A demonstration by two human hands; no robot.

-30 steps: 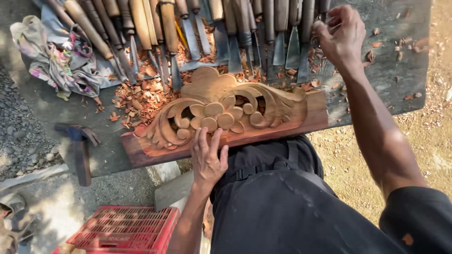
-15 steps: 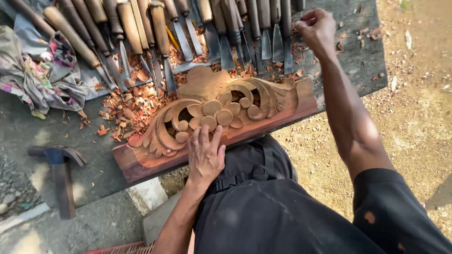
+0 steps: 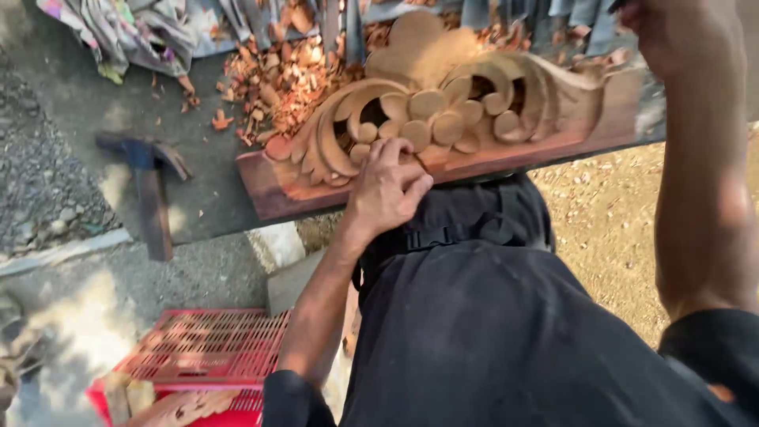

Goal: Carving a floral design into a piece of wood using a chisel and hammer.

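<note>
Two hands work: left hand [image 3: 387, 186] rests fingers-curled on the mostly shaped carving [image 3: 443, 119], right hand [image 3: 672, 28] at one o'clock, grip unclear.

The left hand [image 3: 387, 190] lies palm down with fingers [image 3: 399, 152] curled. The right hand [image 3: 680, 32] is raised, arm stretched forward.

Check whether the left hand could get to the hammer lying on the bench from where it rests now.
Probably yes. The left hand rests on the carved panel; the hammer lies to its left on the bench, with only bare bench top between them.
</note>
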